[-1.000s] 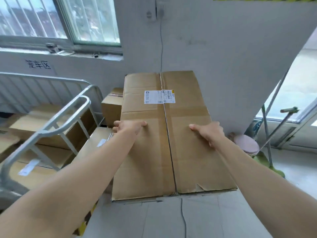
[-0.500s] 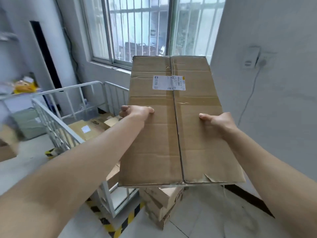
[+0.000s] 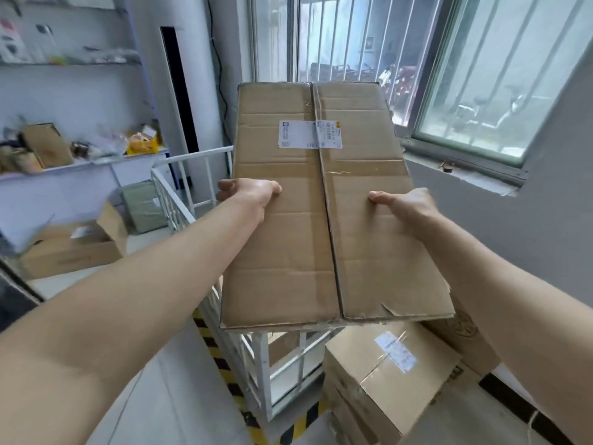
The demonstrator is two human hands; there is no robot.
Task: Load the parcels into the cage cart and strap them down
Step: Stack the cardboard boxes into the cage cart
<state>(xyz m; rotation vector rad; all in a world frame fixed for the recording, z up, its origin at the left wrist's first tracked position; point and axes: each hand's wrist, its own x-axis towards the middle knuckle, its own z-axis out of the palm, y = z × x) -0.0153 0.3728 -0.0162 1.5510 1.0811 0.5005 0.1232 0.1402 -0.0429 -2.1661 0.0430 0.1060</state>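
A long brown cardboard parcel [image 3: 308,239] with a white shipping label is held up in front of me, level with my chest. My left hand [image 3: 247,195] grips its left edge, thumb on top. My right hand [image 3: 406,203] grips its right edge the same way. The white metal cage cart [image 3: 256,364] stands below and behind the parcel, mostly hidden by it; only its railings and lower frame show.
Two taped parcels [image 3: 388,377] are stacked on the floor at lower right by the wall. Yellow-black tape [image 3: 224,364] marks the floor by the cart. An open box [image 3: 70,248] lies at left under cluttered shelves [image 3: 80,155]. A barred window [image 3: 369,53] is ahead.
My view has swung left and up, from the wall corner to the window and shelves. The parcel has stayed in both hands and now hangs over the cart's near railing.
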